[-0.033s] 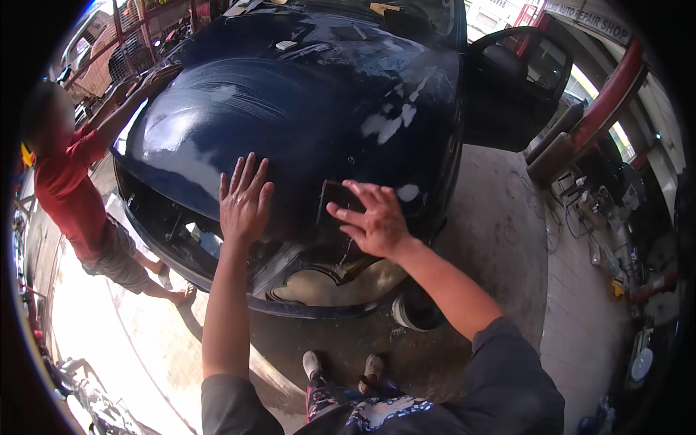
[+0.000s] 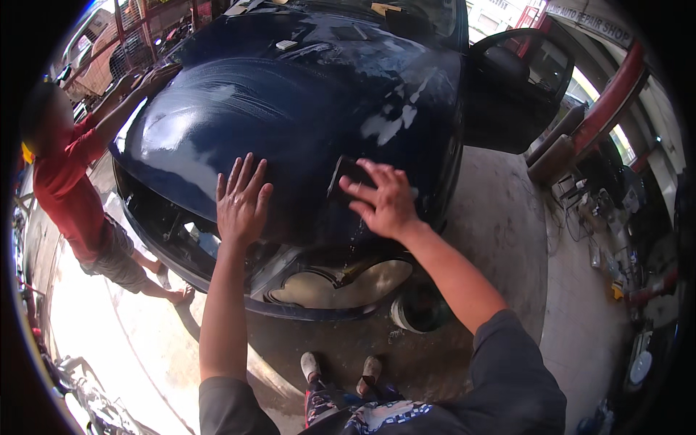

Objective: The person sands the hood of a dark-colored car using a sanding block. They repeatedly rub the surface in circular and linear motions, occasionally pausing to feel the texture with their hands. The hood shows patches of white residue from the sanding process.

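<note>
A dark blue car hood (image 2: 297,130) fills the middle, wet and glossy, with dull pale patches on its right side. My left hand (image 2: 243,206) lies flat on the hood's front part, fingers stretched and holding nothing. To its right, my right hand (image 2: 391,203) presses a dark rectangular piece of sandpaper (image 2: 346,174) against the hood. The fingers partly cover the sheet, and its left edge shows beside them. Below both hands, at the hood's front edge, is the pale headlight (image 2: 377,281).
At the left a person in a red shirt (image 2: 69,181) reaches onto the hood's side. A bucket (image 2: 409,315) stands under the bumper's right end. The car door (image 2: 500,101) hangs open at the right. A small white block (image 2: 286,45) rests farther up the hood.
My right hand has slid the sandpaper up and slightly right over the hood. My left hand stays nearly in place.
</note>
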Motion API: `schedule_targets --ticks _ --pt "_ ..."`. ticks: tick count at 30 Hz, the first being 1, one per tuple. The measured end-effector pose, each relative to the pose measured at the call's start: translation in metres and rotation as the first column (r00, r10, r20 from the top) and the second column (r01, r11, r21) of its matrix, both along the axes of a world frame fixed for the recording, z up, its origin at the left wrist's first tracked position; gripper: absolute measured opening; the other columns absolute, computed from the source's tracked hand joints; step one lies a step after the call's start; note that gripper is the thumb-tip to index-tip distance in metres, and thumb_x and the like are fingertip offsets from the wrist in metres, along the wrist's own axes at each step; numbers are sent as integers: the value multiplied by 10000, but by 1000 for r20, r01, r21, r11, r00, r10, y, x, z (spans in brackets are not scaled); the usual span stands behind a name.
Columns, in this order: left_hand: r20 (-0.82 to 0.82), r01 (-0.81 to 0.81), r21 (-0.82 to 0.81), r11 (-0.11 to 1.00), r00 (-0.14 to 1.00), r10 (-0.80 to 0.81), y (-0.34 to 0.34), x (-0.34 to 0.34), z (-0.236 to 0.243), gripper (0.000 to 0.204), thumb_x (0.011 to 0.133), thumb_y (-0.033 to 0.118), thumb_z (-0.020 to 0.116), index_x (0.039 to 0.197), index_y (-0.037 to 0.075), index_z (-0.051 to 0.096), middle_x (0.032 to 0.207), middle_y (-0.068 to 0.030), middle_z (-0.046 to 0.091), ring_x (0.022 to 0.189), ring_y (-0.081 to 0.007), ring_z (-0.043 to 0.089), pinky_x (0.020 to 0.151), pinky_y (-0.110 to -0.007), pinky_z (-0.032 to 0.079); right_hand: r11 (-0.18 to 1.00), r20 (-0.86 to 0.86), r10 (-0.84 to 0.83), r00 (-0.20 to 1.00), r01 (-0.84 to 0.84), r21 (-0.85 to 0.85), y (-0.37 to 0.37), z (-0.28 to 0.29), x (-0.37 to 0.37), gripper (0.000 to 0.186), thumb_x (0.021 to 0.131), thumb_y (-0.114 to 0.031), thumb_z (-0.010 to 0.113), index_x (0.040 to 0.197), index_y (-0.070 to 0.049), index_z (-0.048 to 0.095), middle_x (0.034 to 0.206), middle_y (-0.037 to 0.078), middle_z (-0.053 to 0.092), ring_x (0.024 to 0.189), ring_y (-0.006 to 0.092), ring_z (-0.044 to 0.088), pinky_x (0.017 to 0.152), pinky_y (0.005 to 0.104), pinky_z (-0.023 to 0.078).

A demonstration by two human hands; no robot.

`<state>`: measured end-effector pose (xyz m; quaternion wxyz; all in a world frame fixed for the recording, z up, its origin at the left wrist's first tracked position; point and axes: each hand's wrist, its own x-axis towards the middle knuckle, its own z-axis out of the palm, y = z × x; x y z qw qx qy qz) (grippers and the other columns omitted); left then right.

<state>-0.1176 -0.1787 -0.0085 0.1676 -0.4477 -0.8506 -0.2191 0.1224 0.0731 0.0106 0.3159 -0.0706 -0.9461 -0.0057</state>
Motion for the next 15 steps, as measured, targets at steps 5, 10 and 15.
schedule_targets --ticks 5,10,15 --pt "-33 13 54 998 999 -11 7 -11 -7 564 1140 518 446 1613 238 574 1728 -64 464 1630 -292 367 1348 -532 183 911 -103 -410 906 402 -89 30 38 -44 471 926 -384 805 1395 -364 759 1515 82 625 1287 343 599 1035 517 494" --pt "-2 33 97 995 999 -33 0 12 14 597 1118 533 507 1613 207 570 1726 -125 456 1620 -330 382 1334 -532 234 984 160 48 986 -19 -179 -102 0 -6 492 887 -315 846 1362 -418 767 1580 51 556 1412 270 530 1188 481 353" --pt "-33 653 202 730 750 -661 -4 85 20 889 834 487 889 1608 185 570 1725 -237 409 1557 -420 457 1249 -533 402 958 155 273 949 -253 -135 -86 -27 2 643 879 -273 856 1486 -324 654 1588 64 560 1482 279 487 1240 515 307"
